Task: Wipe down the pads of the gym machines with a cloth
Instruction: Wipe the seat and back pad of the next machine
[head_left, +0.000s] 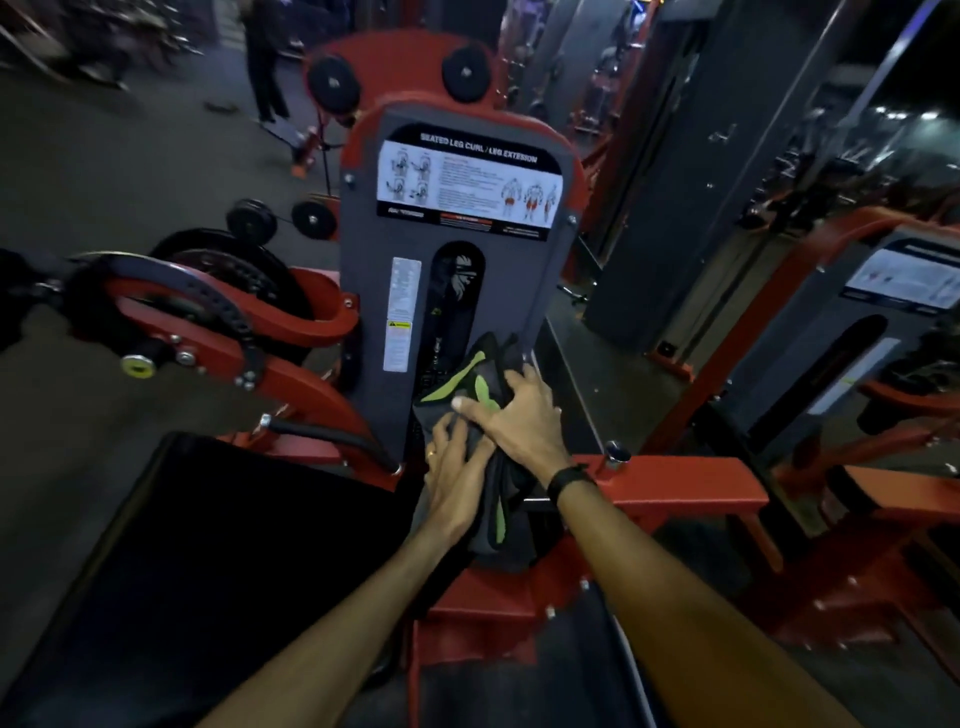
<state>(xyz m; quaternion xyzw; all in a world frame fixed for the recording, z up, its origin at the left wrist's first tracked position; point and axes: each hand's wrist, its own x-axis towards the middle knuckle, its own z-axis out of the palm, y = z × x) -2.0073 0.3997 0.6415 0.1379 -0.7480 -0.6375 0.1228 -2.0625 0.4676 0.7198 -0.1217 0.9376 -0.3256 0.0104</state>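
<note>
Both hands clamp the dark, green-trimmed cloth (480, 415) between them; right hand (514, 421) pinches its upper folds, left hand (457, 478) grips below, seemingly bunching it for wiping; it hangs before the leg-curl machine's weight-stack shroud (363, 312), beside the black seat pad (208, 545).

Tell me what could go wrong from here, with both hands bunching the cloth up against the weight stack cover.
1. The cloth sits beside the open slot in the grey shroud; a loose end could snag inside it.
2. The left hand and right hand both hold the cloth at the shroud, while the black seat pad looks untouched, so the pad could get skipped.
3. A long end of cloth hangs toward the red frame and may catch there.
</note>
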